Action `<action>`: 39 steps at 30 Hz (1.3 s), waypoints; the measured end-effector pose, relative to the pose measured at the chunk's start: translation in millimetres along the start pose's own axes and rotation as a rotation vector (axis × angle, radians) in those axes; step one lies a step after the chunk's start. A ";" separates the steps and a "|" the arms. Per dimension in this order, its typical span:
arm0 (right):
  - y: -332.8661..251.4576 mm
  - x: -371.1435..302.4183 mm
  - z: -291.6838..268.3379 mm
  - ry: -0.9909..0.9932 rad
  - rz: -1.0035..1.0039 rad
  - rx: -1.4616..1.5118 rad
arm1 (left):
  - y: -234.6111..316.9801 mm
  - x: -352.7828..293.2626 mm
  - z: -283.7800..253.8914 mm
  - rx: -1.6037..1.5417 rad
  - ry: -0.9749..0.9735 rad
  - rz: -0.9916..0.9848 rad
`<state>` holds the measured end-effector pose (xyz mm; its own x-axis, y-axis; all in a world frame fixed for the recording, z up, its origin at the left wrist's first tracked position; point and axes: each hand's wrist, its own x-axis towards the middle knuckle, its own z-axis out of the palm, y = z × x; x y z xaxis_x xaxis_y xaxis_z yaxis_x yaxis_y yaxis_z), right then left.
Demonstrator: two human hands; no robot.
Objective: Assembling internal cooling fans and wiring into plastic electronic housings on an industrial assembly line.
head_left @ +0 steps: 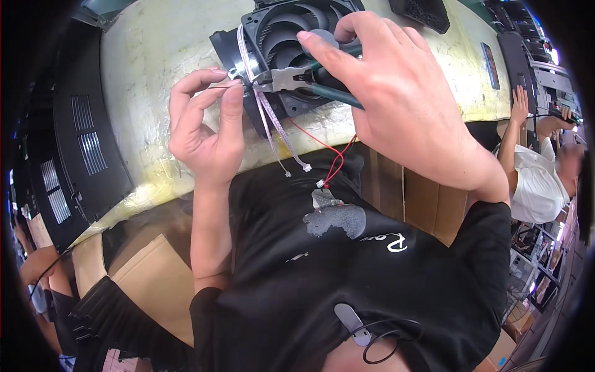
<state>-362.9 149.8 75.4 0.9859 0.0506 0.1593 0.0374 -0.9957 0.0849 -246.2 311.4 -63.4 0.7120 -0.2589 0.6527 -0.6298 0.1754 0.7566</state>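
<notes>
My right hand [403,93] is closed around green-handled cutting pliers [286,79], whose jaws point left at a bundle of white and purple cables [274,121]. Between the thumb and fingers of my left hand [207,133] is pinched the end of a thin dark strip, seemingly a cable tie [218,87], which runs to the bundle at the jaw tips. Whether the jaws touch the strip is too small to tell. Behind the pliers sits a black fan unit [266,31], partly hidden by my right hand. Red wires [338,162] with a white plug hang over the table's near edge.
Black slotted panels [93,158] lie at the left of the worn, pale table [155,56]. A black tray [424,12] and a flat dark device [489,65] lie on its right. Cardboard [152,282] stands below. A person in white [536,180] is at the right.
</notes>
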 end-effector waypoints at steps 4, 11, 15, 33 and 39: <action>-8.1 7.6 -7.5 0.004 -0.041 -0.061 | 0.7 1.7 -0.8 0.009 0.000 0.010; -20.7 11.5 -12.1 -0.137 -0.039 -0.144 | 0.3 2.0 -1.8 0.080 -0.024 0.113; -21.2 12.5 -16.4 -0.204 -0.089 -0.096 | 3.3 3.2 1.0 0.108 -0.026 0.097; 120.4 -106.1 113.6 0.218 0.456 0.181 | -17.7 -200.1 -136.4 0.810 0.418 -0.396; 41.7 -41.7 58.7 0.374 -0.046 0.402 | -123.0 -248.2 -190.3 1.451 -0.275 -1.036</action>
<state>-392.9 101.6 14.5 0.8595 0.0455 0.5091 0.2103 -0.9393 -0.2711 -286.4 534.9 -311.3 0.9800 0.1286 -0.1518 0.1417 -0.9867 0.0791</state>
